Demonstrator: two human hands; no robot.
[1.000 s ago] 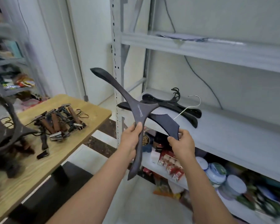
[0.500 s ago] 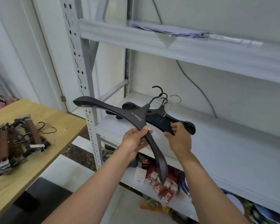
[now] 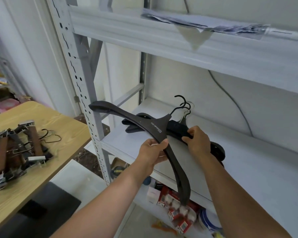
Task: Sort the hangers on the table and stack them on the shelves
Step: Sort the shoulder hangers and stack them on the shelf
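A wide black hanger [image 3: 144, 122] with white lettering hangs over the front edge of the white middle shelf [image 3: 248, 165]. My left hand [image 3: 152, 152] grips it just below its neck. My right hand [image 3: 199, 140] pinches a second black hanger [image 3: 176, 128] that lies over the small stack of black hangers [image 3: 132, 127] on the shelf. Their hooks [image 3: 183, 104] point toward the back wall. A pile of brown clip hangers [image 3: 19, 150] lies on the wooden table [image 3: 62, 122] at the left.
A perforated shelf post [image 3: 86, 107] stands between table and shelf. Papers [image 3: 205, 24] lie on the upper shelf. Red boxes [image 3: 175, 206] and round containers fill the lower shelf. A cable [image 3: 230, 98] runs down the back wall.
Both hands have carried the black hangers to the right and forward, from beside the table to over the middle shelf. The held hanger has tilted flatter, toward the stack.
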